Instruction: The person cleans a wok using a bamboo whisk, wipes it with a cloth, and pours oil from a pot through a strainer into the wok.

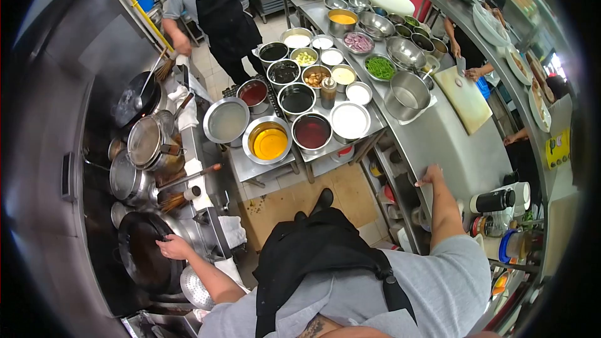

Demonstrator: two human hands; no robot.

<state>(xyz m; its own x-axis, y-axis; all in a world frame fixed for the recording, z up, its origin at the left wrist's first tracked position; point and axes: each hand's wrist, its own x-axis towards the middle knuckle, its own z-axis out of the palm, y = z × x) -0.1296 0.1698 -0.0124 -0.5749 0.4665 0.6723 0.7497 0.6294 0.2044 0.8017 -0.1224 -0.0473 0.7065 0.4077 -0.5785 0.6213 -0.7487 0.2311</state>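
My left hand (pixel 174 248) reaches over the near rim of a dark wok (pixel 145 256) on the stove at the left. Its fingers are loosely stretched, and I see nothing held in them. A perforated metal strainer (pixel 198 288) lies below my left forearm. To the right, my right hand (pixel 429 176) rests at the edge of the steel worktable (pixel 460 156), fingers apart and holding nothing.
Pots of sauces, including an amber liquid (pixel 270 143) and a dark red one (pixel 312 131), stand ahead. Strainers and pots (pixel 148 143) crowd the stove. A co-worker (pixel 222 12) stands at a far wok. Another person's hands cut on a board (pixel 464 97).
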